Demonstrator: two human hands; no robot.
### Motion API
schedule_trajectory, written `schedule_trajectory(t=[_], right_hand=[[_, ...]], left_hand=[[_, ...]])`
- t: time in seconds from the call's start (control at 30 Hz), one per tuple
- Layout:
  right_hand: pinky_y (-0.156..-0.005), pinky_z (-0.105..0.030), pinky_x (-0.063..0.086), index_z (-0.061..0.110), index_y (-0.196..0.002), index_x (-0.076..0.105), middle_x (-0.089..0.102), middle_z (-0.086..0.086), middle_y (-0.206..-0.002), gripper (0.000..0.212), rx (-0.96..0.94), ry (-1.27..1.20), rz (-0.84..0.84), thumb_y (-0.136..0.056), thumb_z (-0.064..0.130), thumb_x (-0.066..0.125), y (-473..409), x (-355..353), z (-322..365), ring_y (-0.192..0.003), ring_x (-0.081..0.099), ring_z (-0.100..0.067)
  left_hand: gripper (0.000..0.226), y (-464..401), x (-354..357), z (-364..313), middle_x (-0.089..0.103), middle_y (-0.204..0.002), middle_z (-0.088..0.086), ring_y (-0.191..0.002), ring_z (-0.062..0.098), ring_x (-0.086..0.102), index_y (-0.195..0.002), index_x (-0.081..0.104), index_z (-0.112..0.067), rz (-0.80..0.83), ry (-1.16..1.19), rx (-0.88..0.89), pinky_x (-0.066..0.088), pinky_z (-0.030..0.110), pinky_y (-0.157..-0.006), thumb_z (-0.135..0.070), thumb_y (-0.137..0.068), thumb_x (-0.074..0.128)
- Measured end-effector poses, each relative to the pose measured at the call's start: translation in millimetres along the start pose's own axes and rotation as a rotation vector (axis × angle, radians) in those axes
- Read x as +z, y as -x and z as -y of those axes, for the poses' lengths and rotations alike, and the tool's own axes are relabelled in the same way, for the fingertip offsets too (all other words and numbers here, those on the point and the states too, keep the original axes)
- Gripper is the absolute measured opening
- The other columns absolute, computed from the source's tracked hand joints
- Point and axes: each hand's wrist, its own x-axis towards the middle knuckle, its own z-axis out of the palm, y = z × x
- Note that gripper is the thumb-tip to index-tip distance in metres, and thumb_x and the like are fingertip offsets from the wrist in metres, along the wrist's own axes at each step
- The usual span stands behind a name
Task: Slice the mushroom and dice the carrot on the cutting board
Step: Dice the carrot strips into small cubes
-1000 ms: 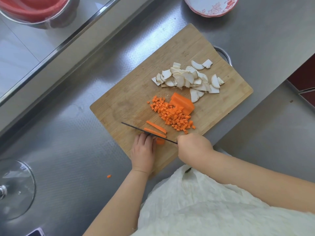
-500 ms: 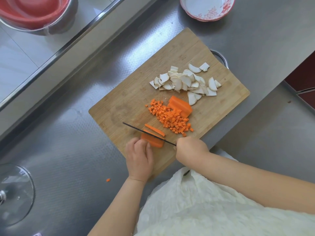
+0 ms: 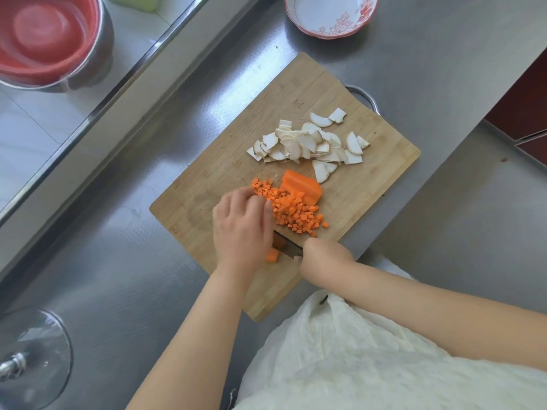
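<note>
Right hand (image 3: 325,255) clenched on the knife (image 3: 288,248) handle, blade lying mostly hidden under the left hand (image 3: 241,229), whose fingers reach flat against the diced carrot (image 3: 296,214) pile, grasping nothing visible. Beyond, uncut carrot chunk (image 3: 302,186) and sliced mushroom (image 3: 307,143) on the cutting board (image 3: 231,161).

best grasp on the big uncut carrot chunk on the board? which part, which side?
Grip the large orange carrot chunk across its two long sides, near the far end. Come from above and the far side of the wooden cutting board: its near edge is banked with small orange carrot dice, and the white mushroom slices sit close behind. It appears to lie flat, so likely stable.
</note>
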Motion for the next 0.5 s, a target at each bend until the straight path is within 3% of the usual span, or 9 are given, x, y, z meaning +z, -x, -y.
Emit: schedule_trajectory(t=[0.03, 0.1, 0.17, 0.3, 0.5], right_hand=[[-0.066, -0.028, 0.04, 0.008, -0.105, 0.058, 0.061, -0.006, -0.091, 0.026, -0.013, -0.022, 0.007, -0.098, 0.03, 0.047, 0, -1, -2, -0.092, 0.061, -0.029], [-0.064, -0.029, 0.039, 0.008, -0.101, 0.058, 0.05, 0.001, -0.073, 0.03, -0.035, -0.068, 0.017, -0.099, 0.035, 0.045, -1, -1, -4, -0.08, 0.056, -0.027], [-0.062, -0.029, 0.039, 0.01, -0.093, 0.056, 0.044, 0.002, -0.067, 0.029, -0.059, -0.106, 0.01, -0.099, 0.036, 0.044, 0, 0, -4, -0.076, 0.053, -0.026], [-0.062, -0.03, 0.037, 0.013, -0.091, 0.055, 0.052, -0.004, -0.079, 0.027, -0.142, -0.074, -0.05, -0.1, 0.034, 0.04, 5, 0, -3, -0.085, 0.059, -0.029], [-0.051, -0.027, 0.033, 0.014, -0.098, 0.058, 0.064, -0.008, -0.091, 0.02, -0.217, 0.11, -0.106, -0.099, 0.024, 0.04, 13, 2, 3, -0.077, 0.058, -0.029]], left_hand=[[0.028, 8, 0, 4, 0.061, -0.093, 0.011, -0.088, 0.025, 0.05, -0.084, 0.058, -0.01, -0.135, 0.093, 0.018, 0.037, 0.035, -0.079, -0.024, -0.101, 0.04], [0.022, 29, 5, 13, 0.058, -0.086, 0.014, -0.082, 0.025, 0.048, -0.086, 0.052, -0.01, -0.2, 0.206, 0.045, 0.039, 0.031, -0.076, -0.02, -0.101, 0.04], [0.025, 53, 15, 21, 0.058, -0.085, 0.013, -0.079, 0.025, 0.05, -0.086, 0.056, -0.009, -0.085, 0.223, 0.033, 0.042, 0.034, -0.072, -0.021, -0.101, 0.041], [0.027, 96, 37, 32, 0.061, -0.095, 0.009, -0.08, 0.027, 0.052, -0.089, 0.067, -0.006, 0.169, 0.15, 0.008, 0.043, 0.035, -0.071, -0.026, -0.097, 0.051], [0.024, 108, 48, 31, 0.062, -0.096, 0.008, -0.087, 0.027, 0.05, -0.093, 0.068, -0.007, 0.199, 0.13, -0.077, 0.046, 0.036, -0.072, -0.025, -0.095, 0.052]])
